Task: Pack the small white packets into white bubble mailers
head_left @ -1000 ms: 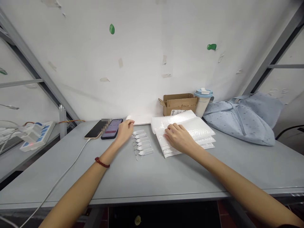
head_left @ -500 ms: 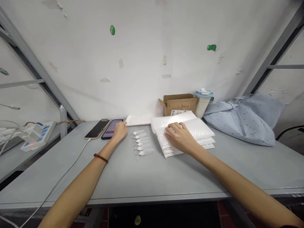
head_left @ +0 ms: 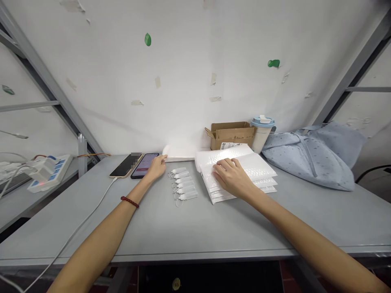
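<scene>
Because neither hand grasps anything, contact is flat and open: the right hand (head_left: 232, 178), fingers spread and released, rests on a stack of white bubble-film mailers (head_left: 236, 162) near the far edge of the grey counter (head_left: 195, 232). A row of small white looped tags (head_left: 183, 185) lies between the hands. The left hand (head_left: 157, 168), also open, extends toward a flat white packet (head_left: 180, 155) beside a smartphone (head_left: 144, 165). A brown cardboard box (head_left: 230, 136) stands beyond the mailers.

On the surface (head_left: 195, 230), small packets (head_left: 183, 187) lay between two phones (head_left: 142, 166) at left and a stack of bubble mailers (head_left: 244, 165) at right; a cardboard box (head_left: 232, 136) stood behind the stack, a cloth bag (head_left: 308, 162) farther right.
</scene>
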`<state>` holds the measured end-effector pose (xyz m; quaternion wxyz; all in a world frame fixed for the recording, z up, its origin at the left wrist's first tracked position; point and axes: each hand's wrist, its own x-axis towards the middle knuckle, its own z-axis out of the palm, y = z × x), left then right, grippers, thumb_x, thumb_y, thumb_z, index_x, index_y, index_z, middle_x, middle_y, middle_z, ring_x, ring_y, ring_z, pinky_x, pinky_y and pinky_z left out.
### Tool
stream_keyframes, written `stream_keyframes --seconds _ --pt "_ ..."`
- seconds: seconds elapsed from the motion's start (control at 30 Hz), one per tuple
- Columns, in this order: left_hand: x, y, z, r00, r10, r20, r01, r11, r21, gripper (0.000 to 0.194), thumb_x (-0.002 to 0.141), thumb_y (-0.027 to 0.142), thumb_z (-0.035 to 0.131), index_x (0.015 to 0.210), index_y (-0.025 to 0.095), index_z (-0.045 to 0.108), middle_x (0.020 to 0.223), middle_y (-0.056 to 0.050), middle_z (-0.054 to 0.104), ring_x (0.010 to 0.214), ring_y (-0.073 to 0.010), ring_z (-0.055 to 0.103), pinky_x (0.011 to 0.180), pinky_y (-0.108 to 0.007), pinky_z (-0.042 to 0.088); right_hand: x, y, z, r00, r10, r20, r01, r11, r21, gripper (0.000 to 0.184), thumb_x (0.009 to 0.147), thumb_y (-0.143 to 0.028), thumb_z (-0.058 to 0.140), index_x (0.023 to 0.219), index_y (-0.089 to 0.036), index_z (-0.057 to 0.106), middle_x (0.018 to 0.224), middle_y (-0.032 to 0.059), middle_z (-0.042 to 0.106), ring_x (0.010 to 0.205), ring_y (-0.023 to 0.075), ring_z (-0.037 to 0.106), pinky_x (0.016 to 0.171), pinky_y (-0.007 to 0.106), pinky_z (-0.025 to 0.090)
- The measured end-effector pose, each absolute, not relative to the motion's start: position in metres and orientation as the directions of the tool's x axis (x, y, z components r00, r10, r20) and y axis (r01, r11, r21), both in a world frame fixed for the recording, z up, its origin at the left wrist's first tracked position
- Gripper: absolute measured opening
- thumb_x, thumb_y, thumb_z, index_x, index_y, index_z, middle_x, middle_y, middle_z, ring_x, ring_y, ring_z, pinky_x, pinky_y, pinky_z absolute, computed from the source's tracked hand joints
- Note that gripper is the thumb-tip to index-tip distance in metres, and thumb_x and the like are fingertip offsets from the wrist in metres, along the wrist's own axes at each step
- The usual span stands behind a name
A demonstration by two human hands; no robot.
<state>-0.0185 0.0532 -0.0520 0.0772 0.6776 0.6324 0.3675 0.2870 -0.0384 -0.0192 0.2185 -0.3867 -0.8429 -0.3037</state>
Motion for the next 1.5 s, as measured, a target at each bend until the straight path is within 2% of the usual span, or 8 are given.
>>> stream_keyframes --seconds 0.23,0.4,0.6,0.83,1.0,1.17,1.37,1.5 --pt "-0.023 0.047 -0.029 -0.563 0.707 0.428 0.385 -0.233 0.893 0.048 0.072 0.038 0.063 0.112 0.011 0.054 0.086 -0.008 0.066 0.073 -0.0167 0.066 0.071 -0.027 0.051 0.287 -0.038 -0.020 -0.603 0.520 0.605 0.787 0.511 0.345 0.019 0.092 -0.023 0.042 0.085 -0.016 0.058 0.085 0.0070 0.061 0.078 0.0181 0.047 0.075 0.032 0.028" --pt "-0.034 0.040 -0.009 -0.749 0.568 0.341 0.183 -0.317 0.931 0.035 0.070 0.019 0.065 0.102 0.013 0.051 0.079 -0.001 0.057 0.070 -0.0128 0.063 0.071 -0.025 0.052 0.287 -0.038 -0.020 -0.600 0.521 0.607 0.789 0.513 0.339 0.019 0.092 -0.023 0.041 0.086 -0.016 0.058 0.086 0.0074 0.061 0.078 0.0180 0.048 0.075 0.032 0.029" --pt "-0.038 0.030 0.018 -0.827 0.516 0.225 -0.100 -0.529 0.843 0.027 0.062 -0.002 0.065 0.078 0.014 0.050 0.084 0.002 0.048 0.060 -0.0048 0.056 0.075 -0.025 0.053 0.287 -0.039 -0.020 -0.595 0.517 0.615 0.789 0.523 0.324 0.019 0.092 -0.023 0.041 0.090 -0.015 0.058 0.094 0.0100 0.062 0.083 0.0195 0.050 0.075 0.033 0.033" --pt "0.006 0.011 0.018 -0.651 0.746 0.142 -0.339 -0.453 0.824 0.026 0.062 -0.007 0.062 0.075 0.013 0.053 0.071 0.001 0.053 0.064 -0.0075 0.058 0.076 -0.024 0.053 0.284 -0.043 -0.017 -0.572 0.398 0.718 0.783 0.526 0.332 0.030 0.089 -0.023 0.046 0.115 -0.010 0.051 0.117 0.0189 0.054 0.109 0.0272 0.047 0.084 0.039 0.040" --pt "0.056 -0.016 -0.001 -0.395 0.908 0.139 -0.343 -0.286 0.895 0.023 0.063 0.005 0.068 0.084 0.010 0.061 0.079 -0.003 0.062 0.066 -0.0098 0.062 0.077 -0.028 0.052 0.285 -0.043 -0.018 -0.597 0.396 0.698 0.780 0.491 0.388 0.036 0.087 -0.021 0.048 0.122 -0.012 0.047 0.128 0.0204 0.047 0.120 0.0302 0.042 0.095 0.045 0.035" --pt "0.077 -0.044 -0.004 -0.045 0.991 0.123 -0.162 -0.129 0.978 0.022 0.067 0.020 0.069 0.087 0.010 0.068 0.079 -0.007 0.069 0.072 -0.0149 0.064 0.082 -0.032 0.051 0.285 -0.042 -0.018 -0.574 0.525 0.629 0.813 0.458 0.360 0.043 0.084 -0.020 0.049 0.126 -0.013 0.045 0.133 0.0219 0.043 0.122 0.0323 0.040 0.094 0.046 0.036" --pt "0.084 -0.063 0.002 0.213 0.934 0.287 0.147 -0.321 0.936 0.018 0.073 0.026 0.063 0.082 0.014 0.072 0.077 -0.005 0.066 0.063 -0.0130 0.059 0.064 -0.026 0.051 0.283 -0.045 -0.016 -0.529 0.601 0.599 0.844 0.449 0.294 0.054 0.082 -0.018 0.049 0.134 -0.016 0.037 0.140 0.0221 0.035 0.128 0.0334 0.033 0.095 0.049 0.033" --pt "0.084 -0.068 -0.001 0.287 0.885 0.367 0.178 -0.426 0.887 0.017 0.076 0.026 0.060 0.078 0.015 0.073 0.079 -0.005 0.066 0.062 -0.0124 0.056 0.056 -0.024 0.049 0.283 -0.047 -0.016 -0.457 0.641 0.617 0.881 0.421 0.216 0.067 0.080 -0.030 0.053 0.140 -0.013 0.026 0.145 0.0259 0.022 0.133 0.0380 0.021 0.096 0.055 0.029"
